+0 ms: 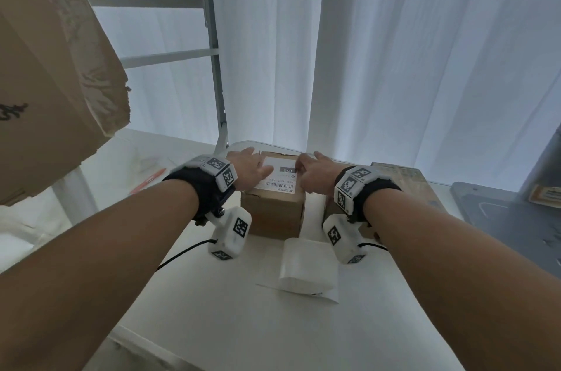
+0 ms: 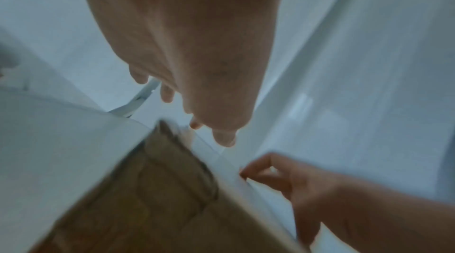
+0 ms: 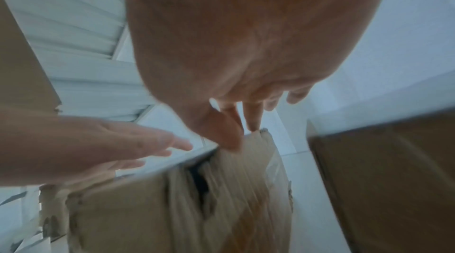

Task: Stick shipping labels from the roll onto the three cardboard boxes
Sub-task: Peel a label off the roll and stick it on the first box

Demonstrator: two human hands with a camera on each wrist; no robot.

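Observation:
A small cardboard box (image 1: 273, 212) stands on the white table (image 1: 243, 310), with a white shipping label (image 1: 280, 177) lying on its top. My left hand (image 1: 252, 168) lies flat with straight fingers on the label's left part. My right hand (image 1: 314, 171) touches the label's right edge with thumb and fingertips. The wrist views are blurred and show the same box (image 2: 147, 199) (image 3: 160, 208) under both hands. The label roll (image 1: 306, 267) sits on the table in front of the box, a loose end trailing beneath it.
A second cardboard box (image 1: 397, 174) stands right of the small one, partly behind my right wrist. A large worn cardboard box (image 1: 45, 82) fills the upper left beside a metal shelf frame (image 1: 217, 67). White curtains hang behind. A grey object (image 1: 501, 218) is at right.

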